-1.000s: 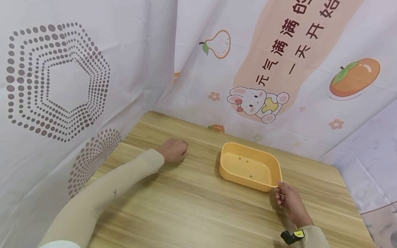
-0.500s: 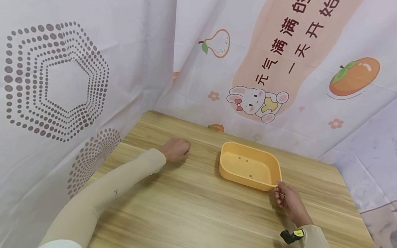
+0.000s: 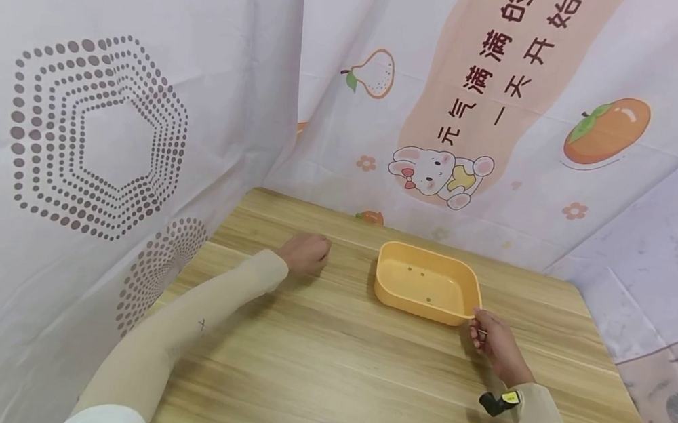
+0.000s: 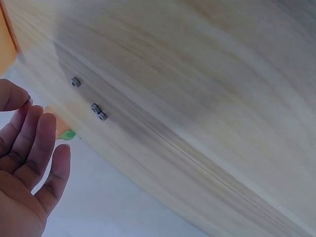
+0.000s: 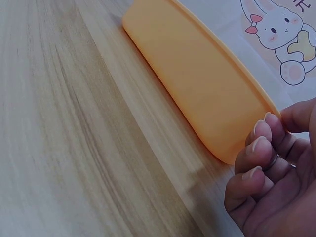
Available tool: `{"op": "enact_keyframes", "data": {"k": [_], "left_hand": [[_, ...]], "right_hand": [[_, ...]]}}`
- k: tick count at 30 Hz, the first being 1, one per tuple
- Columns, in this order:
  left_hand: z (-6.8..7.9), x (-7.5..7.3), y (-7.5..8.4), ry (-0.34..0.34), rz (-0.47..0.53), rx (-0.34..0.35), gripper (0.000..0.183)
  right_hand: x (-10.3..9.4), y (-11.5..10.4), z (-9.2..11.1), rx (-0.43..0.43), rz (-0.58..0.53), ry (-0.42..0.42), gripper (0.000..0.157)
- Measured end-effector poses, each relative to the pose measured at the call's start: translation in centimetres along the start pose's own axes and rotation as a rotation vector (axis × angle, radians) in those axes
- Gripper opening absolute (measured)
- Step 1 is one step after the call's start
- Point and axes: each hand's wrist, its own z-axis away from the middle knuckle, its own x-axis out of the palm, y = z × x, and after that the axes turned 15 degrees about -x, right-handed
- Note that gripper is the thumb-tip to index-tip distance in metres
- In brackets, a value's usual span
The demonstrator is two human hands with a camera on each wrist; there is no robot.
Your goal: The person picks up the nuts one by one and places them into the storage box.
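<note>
While left hand [image 3: 305, 254] pinches grey piece [image 4: 29, 99], right hand [image 3: 497, 347] pinches yellow basket [image 3: 418, 308], curtain [image 3: 486, 117] reading 一天开始

I read “元气满满的 一天开始” [image 3: 495, 44] on the curtain [image 3: 533, 131] toward one o'clock, an X mark [image 3: 202, 325] on the left sleeve [image 3: 180, 332] toward seven; the black wrist device [image 3: 490, 404]'s yellow label [image 3: 510, 398], at four, is illegible.

Fingers [image 4: 41, 143] pinch a small metal piece [image 4: 29, 99] near three nuts [image 4: 75, 82]

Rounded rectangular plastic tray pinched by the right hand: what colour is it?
The tray is plain yellow-orange, inside and out; the head view shows it best.
</note>
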Motion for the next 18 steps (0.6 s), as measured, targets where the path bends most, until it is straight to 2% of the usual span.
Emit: {"op": "enact_keyframes", "data": {"k": [5, 12, 18], "left_hand": [[-0.4, 0.2, 0.3, 0.023, -0.029, 0.013, 0.023], [-0.8, 0.2, 1.0, 0.047, -0.053, 0.032, 0.022], [-1.3, 0.2, 1.5, 0.051, -0.062, 0.063, 0.023]], "right_hand": [[-0.2, 0.4, -0.2, -0.004, 0.004, -0.004, 0.038], [-0.9, 2.2, -1.0, -0.015, -0.004, 0.015, 0.041], [-1.0, 2.1, -1.1, -0.007, 0.001, 0.009, 0.041]]}}
